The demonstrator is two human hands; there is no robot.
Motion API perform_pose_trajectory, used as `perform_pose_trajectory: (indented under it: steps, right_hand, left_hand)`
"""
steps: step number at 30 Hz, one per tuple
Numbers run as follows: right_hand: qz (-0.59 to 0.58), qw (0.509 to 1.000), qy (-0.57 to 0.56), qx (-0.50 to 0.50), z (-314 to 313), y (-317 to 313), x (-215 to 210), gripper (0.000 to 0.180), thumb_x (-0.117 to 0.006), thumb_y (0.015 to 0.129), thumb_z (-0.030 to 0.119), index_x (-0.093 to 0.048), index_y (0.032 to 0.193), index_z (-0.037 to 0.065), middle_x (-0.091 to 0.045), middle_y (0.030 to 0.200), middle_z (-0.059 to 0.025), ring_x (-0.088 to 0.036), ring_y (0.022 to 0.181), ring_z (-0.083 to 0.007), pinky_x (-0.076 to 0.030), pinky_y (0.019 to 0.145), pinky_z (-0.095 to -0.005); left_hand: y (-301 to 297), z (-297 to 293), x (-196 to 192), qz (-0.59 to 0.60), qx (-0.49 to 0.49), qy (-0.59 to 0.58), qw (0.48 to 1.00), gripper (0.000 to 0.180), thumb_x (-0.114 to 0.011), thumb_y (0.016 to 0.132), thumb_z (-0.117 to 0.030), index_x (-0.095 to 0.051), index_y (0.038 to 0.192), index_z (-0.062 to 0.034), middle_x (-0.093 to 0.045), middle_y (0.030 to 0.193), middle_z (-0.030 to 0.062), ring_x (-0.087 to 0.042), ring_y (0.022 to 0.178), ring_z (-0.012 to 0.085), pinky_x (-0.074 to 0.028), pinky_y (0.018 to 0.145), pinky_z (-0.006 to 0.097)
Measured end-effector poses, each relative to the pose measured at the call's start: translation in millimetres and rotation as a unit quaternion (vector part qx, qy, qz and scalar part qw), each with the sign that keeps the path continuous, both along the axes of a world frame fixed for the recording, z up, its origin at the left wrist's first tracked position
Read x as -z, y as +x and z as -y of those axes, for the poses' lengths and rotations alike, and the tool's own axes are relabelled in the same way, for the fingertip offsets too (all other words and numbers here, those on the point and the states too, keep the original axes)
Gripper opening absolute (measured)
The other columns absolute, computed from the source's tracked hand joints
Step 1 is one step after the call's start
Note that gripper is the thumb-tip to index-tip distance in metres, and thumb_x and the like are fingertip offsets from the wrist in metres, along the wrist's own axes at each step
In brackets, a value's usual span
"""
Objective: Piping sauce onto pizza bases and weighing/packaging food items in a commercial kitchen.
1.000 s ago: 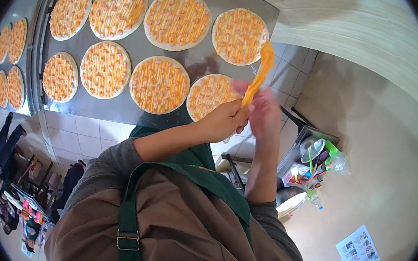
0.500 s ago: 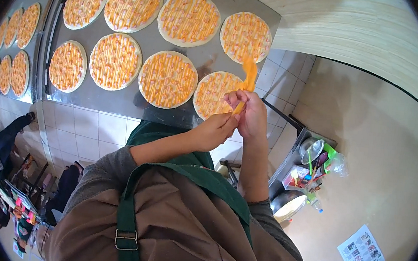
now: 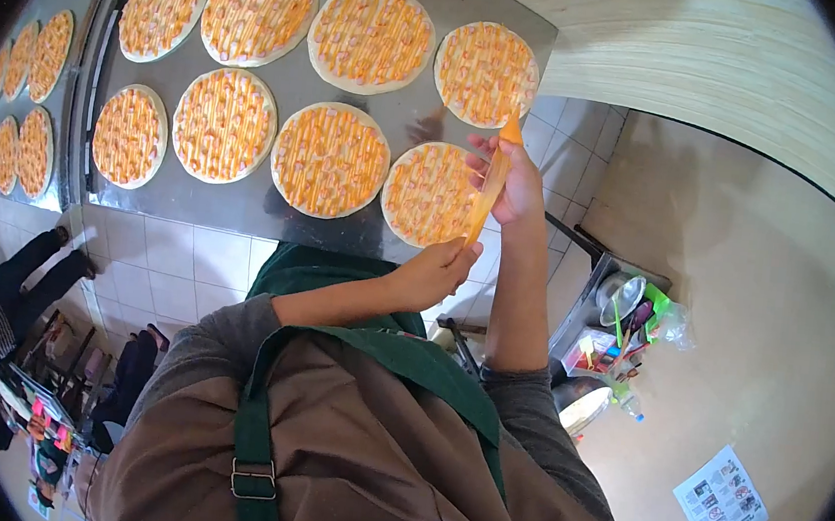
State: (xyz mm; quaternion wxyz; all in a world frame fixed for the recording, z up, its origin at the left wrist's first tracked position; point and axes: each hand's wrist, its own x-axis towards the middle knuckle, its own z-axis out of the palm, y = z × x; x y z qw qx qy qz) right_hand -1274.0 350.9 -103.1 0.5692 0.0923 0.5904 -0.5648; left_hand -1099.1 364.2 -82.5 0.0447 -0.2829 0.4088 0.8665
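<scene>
Steel table (image 3: 271,211) holds sauced pizzas (image 3: 330,160); both hands, left hand (image 3: 436,272) and right hand (image 3: 511,179), grip orange piping bag (image 3: 489,192).

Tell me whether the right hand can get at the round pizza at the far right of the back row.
Probably yes: the right hand, gripping the orange piping bag, is right beside that pizza, with nothing between.

- The orange piping bag (image 3: 492,182) has been brought down from its raised, curved position and is now stretched straight.
- The left hand (image 3: 433,274) has been lowered to the bag's bottom end, apart from the right hand (image 3: 514,179).
</scene>
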Motion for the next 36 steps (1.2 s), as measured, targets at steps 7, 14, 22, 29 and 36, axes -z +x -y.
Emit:
perform_pose_trajectory:
  steps: [7,14,22,29,36]
  right_hand:
    - [-0.041,0.998,-0.012,-0.043,5.0,-65.2,48.9,0.02,-0.048,0.089,0.018,-0.055,0.103,0.006,-0.059,0.098,-0.0084,-0.053,0.063,-0.0113,-0.042,0.05,-0.0185]
    - [-0.535,0.723,0.205,-0.385,50.9,-128.9,65.5,0.032,-0.054,0.085,0.028,-0.06,0.08,-0.003,-0.062,0.071,-0.0171,-0.06,0.066,-0.0289,-0.047,0.063,-0.0396]
    - [-0.561,0.566,0.271,-0.54,92.3,-172.5,89.3,0.036,-0.05,0.084,0.03,-0.063,0.084,-0.004,-0.063,0.084,-0.026,-0.062,0.083,-0.0391,-0.048,0.077,-0.0473]
    - [-0.504,0.565,0.223,-0.614,40.5,-150.9,95.6,0.036,-0.051,0.085,0.031,-0.061,0.082,-0.004,-0.062,0.084,-0.0261,-0.061,0.081,-0.0411,-0.047,0.073,-0.048]
    - [-0.582,0.542,0.23,-0.561,93.8,-192.0,89.9,0.037,-0.053,0.087,0.032,-0.059,0.084,-0.004,-0.061,0.08,-0.0265,-0.059,0.08,-0.0427,-0.047,0.07,-0.0465]
  left_hand:
    - [-41.9,-19.4,35.9,-0.008,0.012,0.023,1.0,0.041,-0.035,0.098,-0.044,-0.044,0.082,-0.0068,-0.043,0.063,-0.0003,-0.043,0.056,0.0093,-0.04,0.051,0.025]
    - [-131.2,-6.6,76.1,0.004,-0.032,-0.019,0.999,0.036,-0.038,0.098,-0.039,-0.045,0.085,-0.0059,-0.045,0.066,0.0004,-0.044,0.058,0.0099,-0.041,0.053,0.026]
    - [-186.8,26.1,81.6,0.005,-0.096,-0.007,0.995,0.037,-0.04,0.097,-0.039,-0.046,0.087,-0.0039,-0.046,0.068,0.0019,-0.046,0.059,0.0112,-0.041,0.054,0.026]
    - [-157.6,-5.1,72.3,0.006,-0.005,0.054,0.998,0.037,-0.041,0.095,-0.036,-0.048,0.09,-0.0004,-0.056,0.071,0.0165,-0.058,0.068,0.0274,-0.043,0.063,0.04]
    - [-203.0,42.2,65.1,-0.019,-0.064,0.054,0.996,0.035,-0.042,0.095,-0.034,-0.049,0.088,-0.0001,-0.054,0.068,0.0139,-0.056,0.065,0.0228,-0.043,0.06,0.038]
